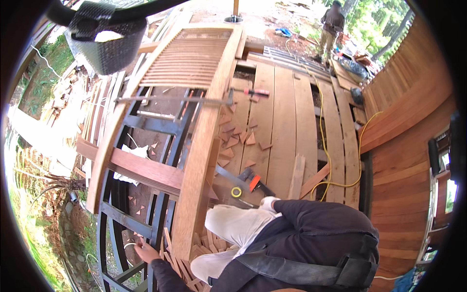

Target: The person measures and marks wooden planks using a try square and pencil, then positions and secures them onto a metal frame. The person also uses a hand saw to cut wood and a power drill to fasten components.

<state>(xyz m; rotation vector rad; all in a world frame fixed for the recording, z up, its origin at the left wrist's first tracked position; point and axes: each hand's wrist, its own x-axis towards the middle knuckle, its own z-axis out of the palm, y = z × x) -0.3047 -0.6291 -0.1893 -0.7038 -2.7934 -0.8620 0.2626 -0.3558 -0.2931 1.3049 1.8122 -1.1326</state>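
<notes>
My left hand (145,252) is bare and reaches down beside the black metal frame (127,221), left of the near end of a long timber rail (198,192). Its fingers look stretched out, with a thin white loop near their tips. My right hand (268,203), pale and seemingly gloved, is low over the deck beside my knee; its fingers are too small to make out. Close to it lie a thin dark tool (248,204), a yellow ring-shaped roll (236,192) and a handsaw (256,183) with an orange and black handle.
A slatted wooden panel (187,56) rests between rails, spanned by a bar clamp (170,100). Triangular offcuts (232,141) and a yellow cord (327,151) lie on the deck boards (284,117). A dark mesh bucket (107,48) hangs upper left. Another person (332,29) stands far off.
</notes>
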